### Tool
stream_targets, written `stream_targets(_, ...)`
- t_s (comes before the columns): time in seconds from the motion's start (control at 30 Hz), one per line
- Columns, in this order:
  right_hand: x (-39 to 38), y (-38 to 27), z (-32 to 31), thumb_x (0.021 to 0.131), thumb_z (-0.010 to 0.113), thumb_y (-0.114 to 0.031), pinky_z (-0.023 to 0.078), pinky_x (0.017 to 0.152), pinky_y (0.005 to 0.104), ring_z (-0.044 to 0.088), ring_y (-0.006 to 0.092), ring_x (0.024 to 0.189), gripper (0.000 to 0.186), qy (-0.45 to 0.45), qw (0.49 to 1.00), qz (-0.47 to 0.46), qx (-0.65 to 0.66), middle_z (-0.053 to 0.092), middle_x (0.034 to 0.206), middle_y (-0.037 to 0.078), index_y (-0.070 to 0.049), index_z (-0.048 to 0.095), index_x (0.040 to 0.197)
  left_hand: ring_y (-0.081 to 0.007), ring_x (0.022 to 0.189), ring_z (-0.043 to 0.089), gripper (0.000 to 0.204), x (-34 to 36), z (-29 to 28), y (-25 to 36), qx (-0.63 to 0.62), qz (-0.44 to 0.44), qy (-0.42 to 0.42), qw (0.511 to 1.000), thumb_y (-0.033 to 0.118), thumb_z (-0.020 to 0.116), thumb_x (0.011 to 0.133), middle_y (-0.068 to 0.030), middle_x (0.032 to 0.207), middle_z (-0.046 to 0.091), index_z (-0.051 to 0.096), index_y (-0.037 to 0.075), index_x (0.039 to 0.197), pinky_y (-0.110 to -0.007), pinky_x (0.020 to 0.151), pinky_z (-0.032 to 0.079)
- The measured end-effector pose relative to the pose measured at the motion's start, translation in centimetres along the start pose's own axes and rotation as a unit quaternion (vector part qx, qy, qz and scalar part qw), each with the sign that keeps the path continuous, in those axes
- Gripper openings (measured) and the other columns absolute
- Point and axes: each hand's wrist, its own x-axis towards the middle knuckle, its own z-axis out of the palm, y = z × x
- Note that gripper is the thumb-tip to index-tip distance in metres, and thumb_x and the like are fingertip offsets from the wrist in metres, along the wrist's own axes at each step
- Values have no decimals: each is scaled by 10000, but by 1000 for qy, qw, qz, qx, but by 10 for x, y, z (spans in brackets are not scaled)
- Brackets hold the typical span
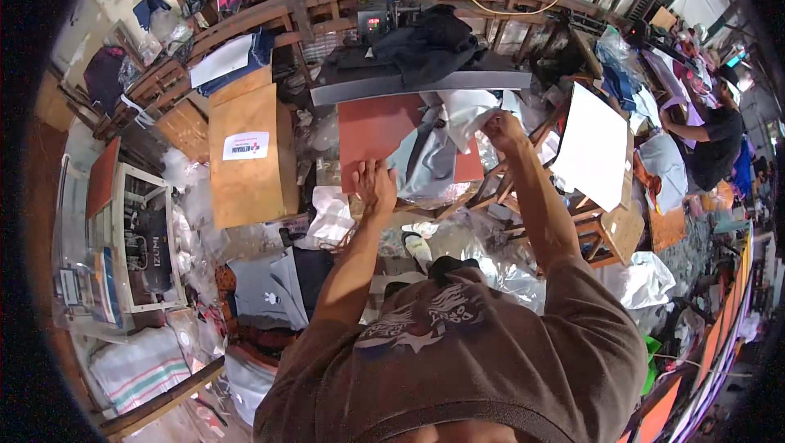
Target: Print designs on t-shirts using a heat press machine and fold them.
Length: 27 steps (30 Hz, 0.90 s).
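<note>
My left hand (375, 187) lies flat with its fingers apart on the lower left part of a reddish-brown board (372, 128). A light grey cloth (425, 157) is spread in folds over the right side of that board. My right hand (504, 130) pinches the whitish upper right part of the cloth, lifted and bunched. Just beyond the board runs the grey edge of a black press-like machine (421, 85). A dark garment (429, 40) is heaped on top of it, beside a small lit display (374, 24).
Left of me stands a brown cardboard-coloured panel (245, 132) with a white label. A white sheet (590, 148) rests on a wooden stand to the right. Grey folded garments (266, 287) lie lower left. Plastic bags litter the floor. Another person (715, 132) works at far right.
</note>
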Motion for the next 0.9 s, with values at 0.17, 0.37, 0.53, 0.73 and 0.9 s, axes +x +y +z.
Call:
stream_targets(0.17,23,-54,-45,926,512,-166,465,498,286,497,138,565,136,129,991,-24,-34,523,700,21,-73,591,867,-293,1112,540,174,9,5,-18,3,0,-10,1000,178,640,850,-87,1087,639,672,86,993,-459,873,413)
stream_targets(0.37,-31,-166,0,882,566,-253,408,434,345,479,190,454,228,266,921,-174,-225,463,585,31,-115,530,705,-334,1032,549,151,-9,-12,-40,-17,-86,21,996,183,603,879,-128,989,620,627,58,961,-487,862,419)
stream_targets(0.53,-71,-244,123,984,460,-142,380,406,231,484,70,488,173,123,899,-284,-311,537,675,-24,-93,596,888,-396,866,555,99,-38,-30,-48,-129,-97,106,981,122,597,894,-170,888,604,579,36,939,-491,783,423)
stream_targets(0.73,-50,-226,270,980,543,-245,539,756,300,621,105,929,267,-124,825,-250,-492,625,1039,-2,-119,569,1214,-409,796,594,184,-69,-3,-44,-249,-220,184,925,209,530,960,-192,853,617,555,29,989,-479,732,467)
stream_targets(0.9,1,-160,340,955,569,-297,485,668,292,563,95,848,272,-169,757,-197,-600,586,925,-15,-123,578,1163,-258,639,554,261,-88,34,-58,-350,-209,214,888,280,510,995,-109,790,590,541,21,989,-385,632,473)
